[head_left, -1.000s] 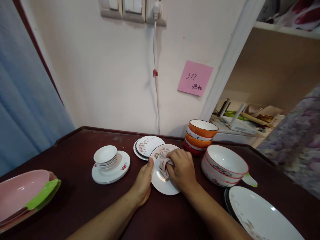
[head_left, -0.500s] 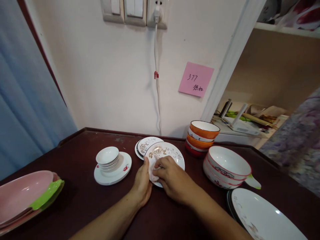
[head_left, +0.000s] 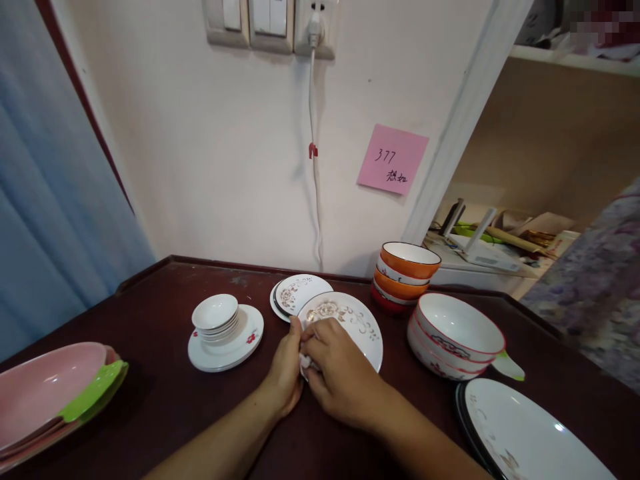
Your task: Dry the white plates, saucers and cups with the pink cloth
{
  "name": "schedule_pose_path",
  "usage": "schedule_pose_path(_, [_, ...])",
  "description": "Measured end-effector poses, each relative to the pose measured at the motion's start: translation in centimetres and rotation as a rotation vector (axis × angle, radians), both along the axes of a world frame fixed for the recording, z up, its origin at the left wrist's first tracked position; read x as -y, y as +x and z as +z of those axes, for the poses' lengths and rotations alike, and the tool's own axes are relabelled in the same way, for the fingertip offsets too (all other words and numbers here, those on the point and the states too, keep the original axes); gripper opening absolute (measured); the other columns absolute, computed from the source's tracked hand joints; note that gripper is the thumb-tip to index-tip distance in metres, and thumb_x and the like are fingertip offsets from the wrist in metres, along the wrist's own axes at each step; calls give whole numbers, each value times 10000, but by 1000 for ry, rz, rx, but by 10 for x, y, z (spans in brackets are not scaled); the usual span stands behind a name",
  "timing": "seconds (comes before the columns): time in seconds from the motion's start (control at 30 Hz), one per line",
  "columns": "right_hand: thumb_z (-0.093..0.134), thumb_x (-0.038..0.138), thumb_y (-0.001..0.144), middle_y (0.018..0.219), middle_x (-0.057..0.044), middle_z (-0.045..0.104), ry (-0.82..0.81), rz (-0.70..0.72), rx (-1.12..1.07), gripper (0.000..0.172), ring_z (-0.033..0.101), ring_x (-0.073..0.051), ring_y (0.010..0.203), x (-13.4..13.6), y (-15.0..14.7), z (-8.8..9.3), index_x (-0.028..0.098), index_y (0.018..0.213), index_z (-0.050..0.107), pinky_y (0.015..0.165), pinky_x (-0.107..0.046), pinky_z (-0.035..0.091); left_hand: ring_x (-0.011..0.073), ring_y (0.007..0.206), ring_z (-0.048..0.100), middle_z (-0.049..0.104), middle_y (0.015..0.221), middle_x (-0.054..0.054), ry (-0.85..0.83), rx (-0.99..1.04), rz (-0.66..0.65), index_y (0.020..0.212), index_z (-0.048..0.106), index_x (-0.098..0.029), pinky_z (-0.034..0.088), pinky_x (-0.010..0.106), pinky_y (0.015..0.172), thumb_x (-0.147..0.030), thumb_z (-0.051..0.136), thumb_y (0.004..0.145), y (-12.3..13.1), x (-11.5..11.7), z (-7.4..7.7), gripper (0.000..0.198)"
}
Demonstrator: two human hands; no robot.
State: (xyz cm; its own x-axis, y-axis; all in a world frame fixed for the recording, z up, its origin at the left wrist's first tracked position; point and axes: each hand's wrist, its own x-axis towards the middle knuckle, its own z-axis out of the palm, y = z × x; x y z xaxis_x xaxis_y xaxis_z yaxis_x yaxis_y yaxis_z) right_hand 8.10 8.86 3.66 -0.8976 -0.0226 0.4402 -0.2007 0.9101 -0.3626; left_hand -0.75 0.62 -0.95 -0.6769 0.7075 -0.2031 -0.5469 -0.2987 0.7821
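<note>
The fingers (head_left: 320, 337) of the right hand (head_left: 340, 373) are curled together over the near left rim of a white plate with a gold floral pattern (head_left: 357, 323), and a scrap of pale cloth (head_left: 304, 363) shows beneath them – they seem to pinch it against the rim, though the grip itself is hidden. The left hand (head_left: 286, 367) lies flat beside it, thumb and fingertips pressed on the same rim, steadying the plate on the dark table (head_left: 160, 400).

As a judgement, the step in hand is wiping the plate's edge. Carrying it on calls for keeping the left hand's hold firm while the cloth travels round the rim, without tipping the plate.

Room is tight at the far side. A second patterned plate (head_left: 300, 293) lies just behind, its edge touching or slightly under the held plate – which, I cannot tell. A stack of orange bowls (head_left: 405, 273) stands near to the right, and beyond it a stack of red-rimmed white bowls (head_left: 457, 333), close to the plate's right edge. To the left sit small white dishes stacked on a saucer (head_left: 223, 330), a little apart. A large white plate (head_left: 525, 433) lies at the near right corner, and a pink dish (head_left: 40, 387) at the far left. The open table lies toward the person, between the forearms and to the near left.
</note>
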Motion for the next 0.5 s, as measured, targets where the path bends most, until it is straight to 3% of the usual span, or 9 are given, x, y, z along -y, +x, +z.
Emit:
schedule_pose_path(0.07, [597, 76, 730, 980, -37, 609, -9, 94, 141, 220, 521, -198, 942, -2, 8, 11, 219, 873, 682, 836, -307, 461, 277, 940, 684, 735, 971, 164, -16, 39, 37, 1031, 677, -94, 534, 359, 808, -635, 550, 798, -2, -1, 2, 603])
schedule_pose_path(0.13, [591, 28, 684, 911, -19, 618, -10, 86, 269, 249, 543, -175, 876, -11, 17, 23, 231, 780, 698, 753, -259, 460, 272, 925, 689, 737, 968, 162, -11, 50, 78, 1060, 671, -97, 537, 356, 799, -597, 565, 812, -2, -3, 5, 569])
schedule_pose_path(0.27, [560, 8, 680, 821, -61, 612, 100, -241, 327, 237, 530, -186, 766, -37, 27, 35, 198, 692, 702, 650, -275, 435, 270, 928, 688, 734, 996, 168, -1, 31, 95, 1148, 643, -103, 529, 359, 811, -545, 558, 843, 1, -3, 7, 544])
schedule_pose_path(0.4, [514, 41, 775, 955, -123, 588, 206, -495, 71, 242, 492, -245, 877, -47, 15, 22, 172, 847, 704, 737, -354, 450, 275, 920, 686, 731, 1004, 173, -8, -51, -33, 1157, 644, -103, 518, 365, 811, -573, 548, 836, 5, 0, 5, 577])
schedule_pose_path(0.5, [495, 23, 785, 1071, -124, 562, 112, -381, -75, 283, 458, -251, 1010, -34, 1, 4, 164, 962, 666, 848, -373, 444, 269, 893, 686, 735, 969, 160, 15, -88, -85, 1140, 649, -107, 516, 358, 788, -597, 540, 827, 6, 0, 3, 592])
